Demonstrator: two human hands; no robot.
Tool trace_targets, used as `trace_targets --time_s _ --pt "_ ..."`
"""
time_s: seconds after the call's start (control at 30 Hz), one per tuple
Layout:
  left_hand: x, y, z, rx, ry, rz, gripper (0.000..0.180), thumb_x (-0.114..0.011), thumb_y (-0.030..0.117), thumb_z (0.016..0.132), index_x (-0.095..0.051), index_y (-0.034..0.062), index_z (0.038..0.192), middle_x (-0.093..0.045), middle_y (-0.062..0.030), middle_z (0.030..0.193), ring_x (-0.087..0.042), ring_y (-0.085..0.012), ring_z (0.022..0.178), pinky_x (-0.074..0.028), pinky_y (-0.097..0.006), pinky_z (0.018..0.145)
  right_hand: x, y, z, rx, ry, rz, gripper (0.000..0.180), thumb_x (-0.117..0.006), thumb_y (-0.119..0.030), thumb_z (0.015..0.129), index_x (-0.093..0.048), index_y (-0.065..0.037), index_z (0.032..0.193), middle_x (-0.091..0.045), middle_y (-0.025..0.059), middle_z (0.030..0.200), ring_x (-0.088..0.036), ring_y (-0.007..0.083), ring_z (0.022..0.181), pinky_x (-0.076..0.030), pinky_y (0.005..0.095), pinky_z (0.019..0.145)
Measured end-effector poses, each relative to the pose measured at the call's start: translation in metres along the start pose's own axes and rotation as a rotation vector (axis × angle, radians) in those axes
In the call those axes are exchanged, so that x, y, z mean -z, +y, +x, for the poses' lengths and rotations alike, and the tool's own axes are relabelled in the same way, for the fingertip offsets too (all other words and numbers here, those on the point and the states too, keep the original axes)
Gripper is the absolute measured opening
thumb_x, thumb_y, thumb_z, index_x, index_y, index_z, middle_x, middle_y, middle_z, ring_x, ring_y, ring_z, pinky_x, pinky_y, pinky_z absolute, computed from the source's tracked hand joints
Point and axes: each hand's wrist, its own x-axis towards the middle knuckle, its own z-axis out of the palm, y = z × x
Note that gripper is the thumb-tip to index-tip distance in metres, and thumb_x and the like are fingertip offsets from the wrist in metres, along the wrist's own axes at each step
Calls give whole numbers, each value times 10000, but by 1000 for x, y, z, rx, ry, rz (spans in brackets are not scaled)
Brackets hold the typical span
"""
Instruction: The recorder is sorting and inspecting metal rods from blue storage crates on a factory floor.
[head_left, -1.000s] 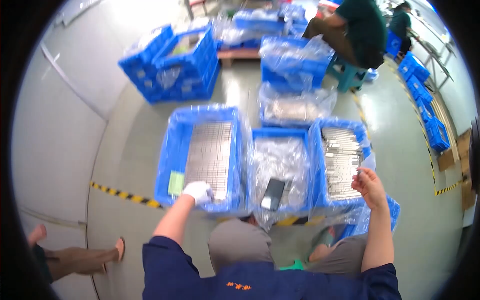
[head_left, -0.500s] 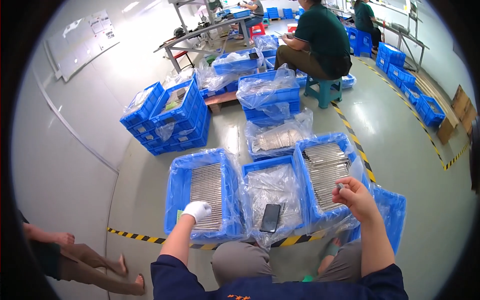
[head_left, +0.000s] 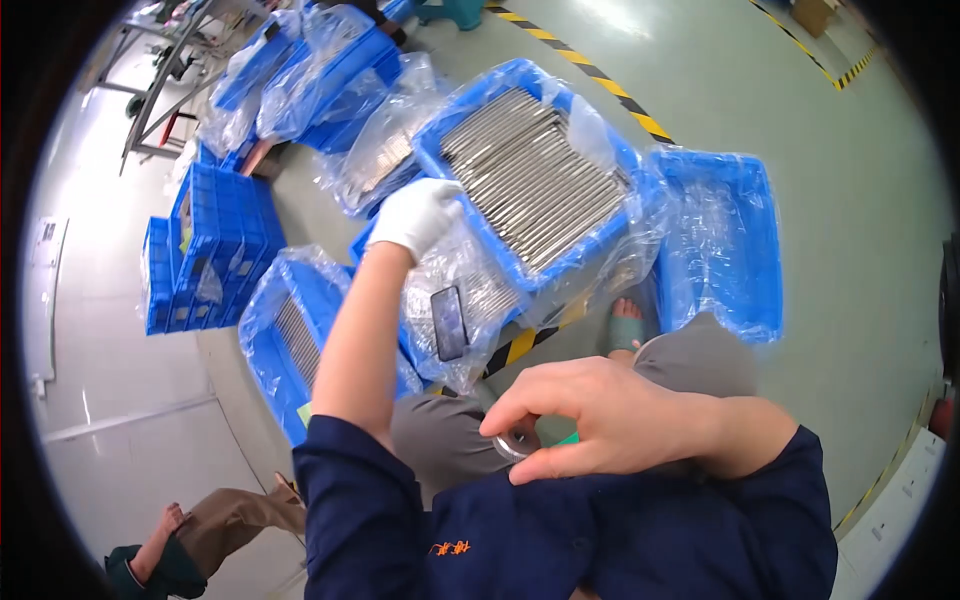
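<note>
My bare right hand [head_left: 600,420] is close to my body, low in the view. Its thumb and forefinger grip a small silvery metal ring [head_left: 515,443] with a dark opening. My left hand [head_left: 415,218] wears a white glove and reaches out to the near left rim of a blue bin [head_left: 480,218]. Its fingertips are curled and partly hidden, so I cannot make out anything in them. Rows of thin metal rods [head_left: 535,175] fill that bin. Below the glove, a dark phone [head_left: 449,322] rests on clear plastic sheeting [head_left: 480,290] over the middle bin.
Another plastic-lined bin [head_left: 265,345] with rods stands at the left, partly behind my left arm. At the right is a blue bin [head_left: 735,240] with clear plastic inside. Stacked blue bins [head_left: 235,235] stand farther left. A person's leg [head_left: 235,520] shows at the lower left.
The view has turned to the right and down. My left hand has left the left bin's rods and reached the right bin's rim. My right hand has come in toward my body, still pinching the small piece.
</note>
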Motion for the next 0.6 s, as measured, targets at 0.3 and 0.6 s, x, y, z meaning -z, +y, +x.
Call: trace_targets --time_s 0.3,0.6 --pt "-95 -12 92 66 106 12 472 -595 255 714 -471 101 1143 -473 -102 1180 -432 -263 1109 -387 -355 897 37 13 -17 -46 212 -135 260 -649 -169 727 -545 -58 937 -549 66 810 -551 225 747 -441 313 661" --pt "-99 -26 147 204 -25 67 687 -653 414 657 -394 67 1191 -461 -145 1178 -450 -281 1091 -388 -363 896 66 24 -19 -154 292 -189 301 -663 -213 724 -563 -73 970 -568 62 843 -564 225 767 -449 307 658"
